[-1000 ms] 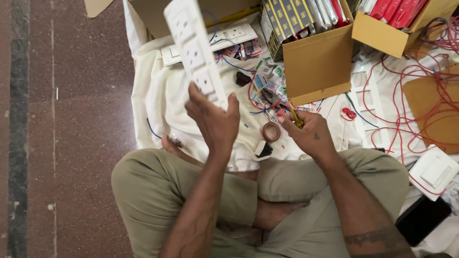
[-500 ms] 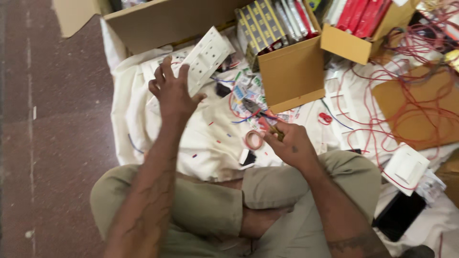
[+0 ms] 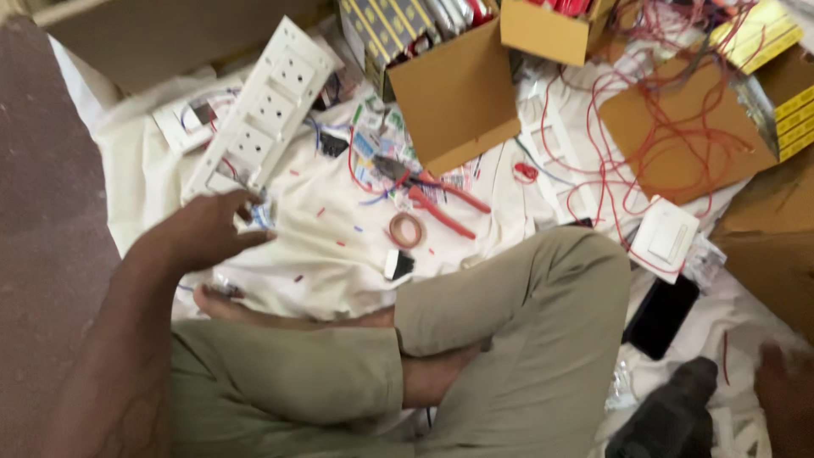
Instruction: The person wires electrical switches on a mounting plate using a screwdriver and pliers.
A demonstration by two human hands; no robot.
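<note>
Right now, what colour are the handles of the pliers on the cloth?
Red, seen from the head view: the pliers lie on the white cloth.
</note>
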